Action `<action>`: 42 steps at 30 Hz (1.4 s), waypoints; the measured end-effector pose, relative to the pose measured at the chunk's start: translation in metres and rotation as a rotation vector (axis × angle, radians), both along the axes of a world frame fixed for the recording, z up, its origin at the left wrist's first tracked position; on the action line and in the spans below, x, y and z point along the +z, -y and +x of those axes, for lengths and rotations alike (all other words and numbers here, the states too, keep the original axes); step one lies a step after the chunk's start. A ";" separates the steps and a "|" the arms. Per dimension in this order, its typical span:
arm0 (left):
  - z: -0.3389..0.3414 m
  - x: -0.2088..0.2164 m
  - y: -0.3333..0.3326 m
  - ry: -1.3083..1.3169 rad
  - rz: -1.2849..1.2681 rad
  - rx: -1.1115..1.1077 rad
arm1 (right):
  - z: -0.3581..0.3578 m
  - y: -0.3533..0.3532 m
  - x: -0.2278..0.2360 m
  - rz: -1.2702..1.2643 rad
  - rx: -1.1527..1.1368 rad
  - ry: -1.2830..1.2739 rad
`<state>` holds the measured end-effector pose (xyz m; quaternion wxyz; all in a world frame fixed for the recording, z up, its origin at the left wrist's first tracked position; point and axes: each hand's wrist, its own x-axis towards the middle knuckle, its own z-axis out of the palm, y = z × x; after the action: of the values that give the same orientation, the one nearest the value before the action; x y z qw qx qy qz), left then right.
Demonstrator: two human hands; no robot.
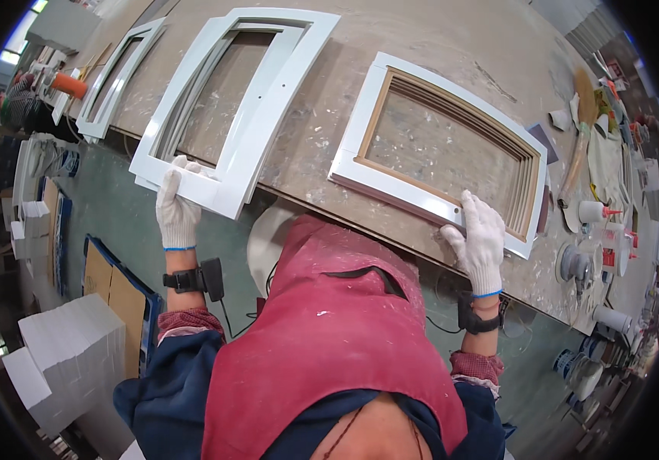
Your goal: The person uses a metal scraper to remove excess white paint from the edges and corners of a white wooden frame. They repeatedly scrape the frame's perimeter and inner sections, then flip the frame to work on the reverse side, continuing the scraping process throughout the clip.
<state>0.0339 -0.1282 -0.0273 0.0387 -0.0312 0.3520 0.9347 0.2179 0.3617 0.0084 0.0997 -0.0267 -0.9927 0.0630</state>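
My left hand [178, 207], in a white knitted glove, is closed over the near rail of a white frame [263, 100]. This frame lies askew on at least one similar frame, and its near end juts past the table edge. At the right is a stack of white frames [414, 198] with brown inner edges and a curved side. My right hand [480, 238], gloved likewise, rests on the stack's near rail. Its fingers are stretched out over the rail, and the thumb is spread to the left against the side.
The brown worktable [314, 146] has white paint marks. Another white frame [118, 77] lies at the far left, near another person [23, 103]. A brush [579, 138], white bottles [594, 212] and a sander-like tool [575, 262] are at the right. White blocks [76, 345] are stacked at lower left.
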 end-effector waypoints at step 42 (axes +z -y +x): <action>0.037 0.054 -0.142 0.097 -0.815 -1.043 | 0.043 0.023 -0.026 0.029 -0.020 -0.135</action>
<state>0.0711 0.0139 0.0270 0.4871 0.0892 0.6442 0.5829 0.2604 0.3390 -0.0171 0.1674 -0.0309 -0.9842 0.0493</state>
